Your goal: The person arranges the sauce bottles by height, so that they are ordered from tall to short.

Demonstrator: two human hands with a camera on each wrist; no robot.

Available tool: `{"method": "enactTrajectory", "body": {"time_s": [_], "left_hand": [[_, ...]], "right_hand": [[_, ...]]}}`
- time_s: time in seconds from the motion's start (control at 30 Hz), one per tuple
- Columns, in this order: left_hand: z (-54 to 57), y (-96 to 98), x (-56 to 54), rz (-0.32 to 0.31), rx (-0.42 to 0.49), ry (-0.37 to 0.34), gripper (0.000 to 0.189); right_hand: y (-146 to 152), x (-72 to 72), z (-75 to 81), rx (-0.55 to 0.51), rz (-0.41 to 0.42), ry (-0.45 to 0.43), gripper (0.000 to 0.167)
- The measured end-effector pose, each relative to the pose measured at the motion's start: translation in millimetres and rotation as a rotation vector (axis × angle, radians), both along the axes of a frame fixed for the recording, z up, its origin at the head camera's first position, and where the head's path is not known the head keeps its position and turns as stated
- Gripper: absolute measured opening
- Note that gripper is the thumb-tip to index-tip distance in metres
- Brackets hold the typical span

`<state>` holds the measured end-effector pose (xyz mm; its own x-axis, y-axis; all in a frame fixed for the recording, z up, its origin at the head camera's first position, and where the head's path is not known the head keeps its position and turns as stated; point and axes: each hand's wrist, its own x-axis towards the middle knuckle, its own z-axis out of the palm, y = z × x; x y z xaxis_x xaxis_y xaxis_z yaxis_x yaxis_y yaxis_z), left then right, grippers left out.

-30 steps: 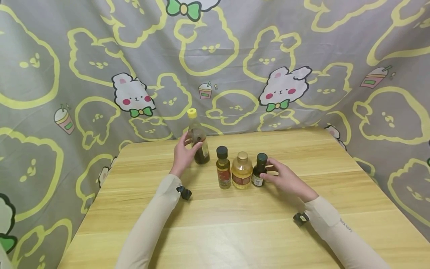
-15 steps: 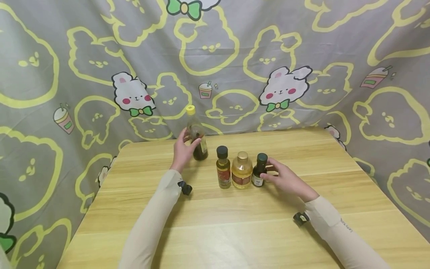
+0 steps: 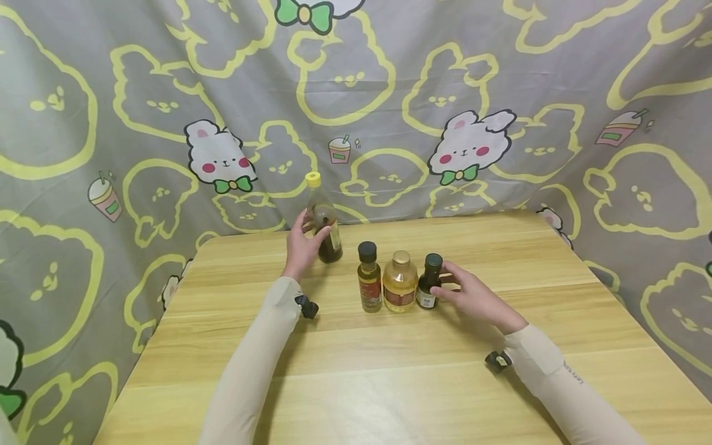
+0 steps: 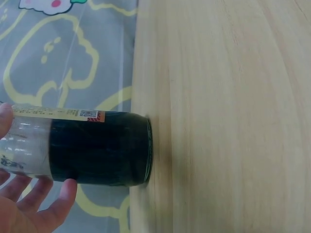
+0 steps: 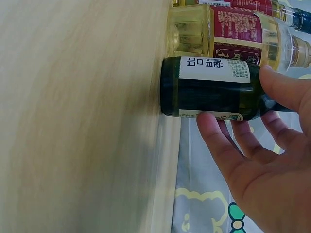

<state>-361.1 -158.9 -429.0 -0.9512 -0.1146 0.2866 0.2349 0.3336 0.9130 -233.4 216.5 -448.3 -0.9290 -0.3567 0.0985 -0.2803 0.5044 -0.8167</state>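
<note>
The person's left hand is half open in a wide curve, and it has hold of the tall bottle with the yellow cap. The thumb lies on one side of this bottle and the fingers come round the other side, a little spread, with one fingertip near the level of the dark liquid. I see the tall bottle toward the back of the wooden table, and whether its base rests fully on the wood I cannot tell.

The right hand grips the small dark bottle in a similar way: the thumb presses near its shoulder, and the fingers, bent and apart from each other, touch the opposite side. This bottle is upright on the table, with a white label.

Two other bottles stand between the two held ones. The gold-capped bottle, wide and with pale yellow contents, is just beside the small dark one – so it closes that side. Next to it is the black-capped bottle, slim, with a red label. The tall one is behind them and more to the left.

Behind the table hangs a grey cloth with yellow outlines and white rabbits. Light sleeves cover both arms.
</note>
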Motion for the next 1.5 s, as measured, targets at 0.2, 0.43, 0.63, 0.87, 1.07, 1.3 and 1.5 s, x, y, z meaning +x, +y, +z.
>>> {"method": "enactTrajectory", "body": {"time_s": [0.2, 0.43, 0.63, 0.87, 1.07, 1.3, 1.5], "left_hand": [[0.6, -0.8, 0.3, 0.001, 0.000, -0.015, 0.077], [-0.5, -3.5, -3.3, 0.005, -0.002, -0.028, 0.075], [-2.3, -5.4, -6.6, 0.024, -0.012, -0.033, 0.073], [-0.6, -5.6, -6.5, 0.021, -0.015, -0.050, 0.075], [4.9, -2.3, -3.7, -0.001, -0.054, -0.090, 0.084], [10.2, -3.2, 8.8, 0.047, -0.078, -0.130, 0.097], [24.0, -6.1, 24.8, 0.028, -0.045, -0.139, 0.095]], "right_hand": [[-1, 0.0, -0.2, -0.003, 0.003, -0.002, 0.051], [-2, 1.1, 0.6, -0.010, 0.005, -0.003, 0.051], [-3, 0.1, -1.8, -0.010, 0.007, -0.004, 0.052], [-2, -2.2, -5.0, 0.000, 0.003, -0.006, 0.052], [1, -2.8, -5.1, 0.000, -0.007, -0.015, 0.050], [1, -3.9, -4.1, 0.001, -0.001, -0.011, 0.047], [1, -4.9, -3.3, -0.002, 0.003, -0.010, 0.047]]}}
